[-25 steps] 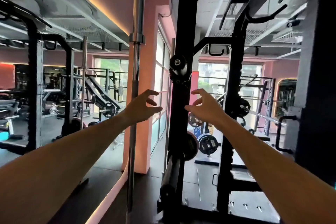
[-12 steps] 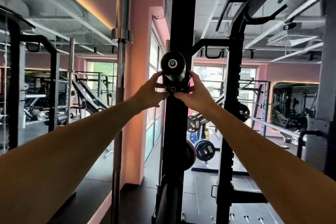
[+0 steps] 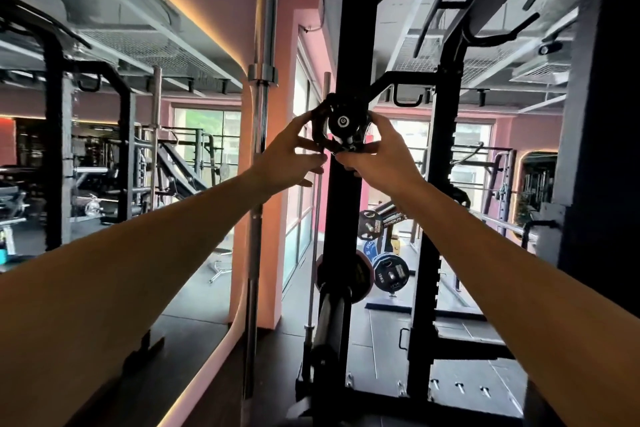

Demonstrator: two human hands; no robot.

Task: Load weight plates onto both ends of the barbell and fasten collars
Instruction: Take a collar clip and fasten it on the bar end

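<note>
Left hand (image 3: 289, 152) and right hand (image 3: 381, 156) grasping black collar (image 3: 341, 126) against rack upright (image 3: 346, 218), open floor (image 3: 391, 333) beyond

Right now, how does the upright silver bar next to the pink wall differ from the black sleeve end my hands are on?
The silver bar stands vertical and shows its full side; the black sleeve end points at the camera, showing only its round face. The silver bar is untouched, while the left hand and right hand work a black collar around the sleeve end. One is shiny chrome, the other black. Both appear to be barbell parts.
</note>
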